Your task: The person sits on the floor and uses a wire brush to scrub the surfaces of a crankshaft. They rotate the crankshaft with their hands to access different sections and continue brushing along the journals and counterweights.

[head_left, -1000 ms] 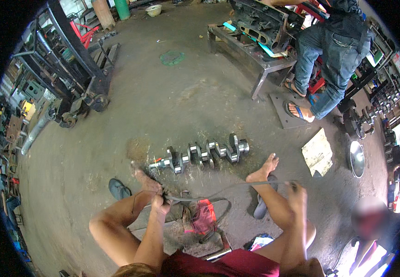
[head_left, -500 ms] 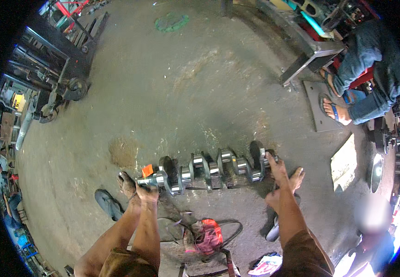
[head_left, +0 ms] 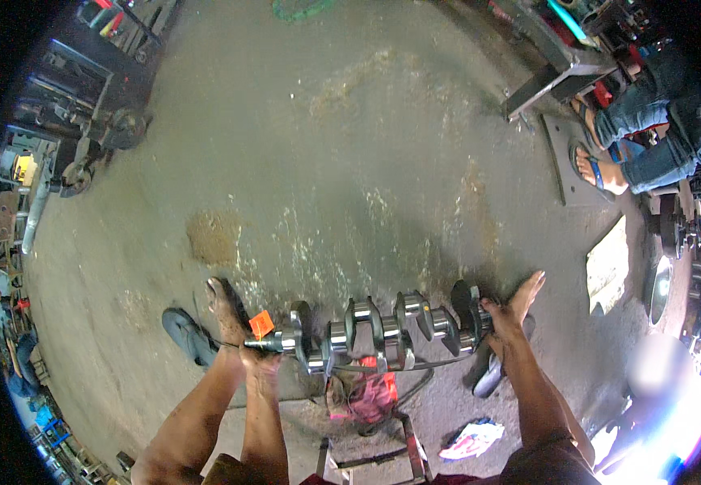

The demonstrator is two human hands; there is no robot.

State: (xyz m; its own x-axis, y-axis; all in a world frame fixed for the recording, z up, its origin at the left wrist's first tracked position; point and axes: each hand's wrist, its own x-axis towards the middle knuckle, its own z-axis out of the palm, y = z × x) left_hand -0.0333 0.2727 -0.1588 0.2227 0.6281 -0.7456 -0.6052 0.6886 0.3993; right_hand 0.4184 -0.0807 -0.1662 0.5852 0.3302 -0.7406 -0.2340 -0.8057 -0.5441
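A shiny steel crankshaft (head_left: 388, 328) spans sideways between my two hands, low in front of my feet. At its left end, my left hand (head_left: 261, 362) is closed around the narrow shaft, next to an orange tag (head_left: 261, 324) fixed there. The fingers of my right hand (head_left: 502, 322) grip the opposite end, beside the last round counterweight. Behind the crankshaft's lower edge, a red and pink cloth bundle (head_left: 362, 396) shows partly. My bare feet stand outside both ends, partly hidden by my arms.
Dark slippers (head_left: 189, 335) lie by my feet. A low metal frame (head_left: 413, 449) stands close to me. Wheeled machinery (head_left: 116, 129) is at the far left. At right are a metal bench (head_left: 564, 77), another person's sandalled feet (head_left: 601, 171) and a pale sheet (head_left: 607, 267).
The crankshaft has come nearer to me, held by both hands, and now overlaps the red cloth bundle. The view has shifted, so the floor's far part sits higher.
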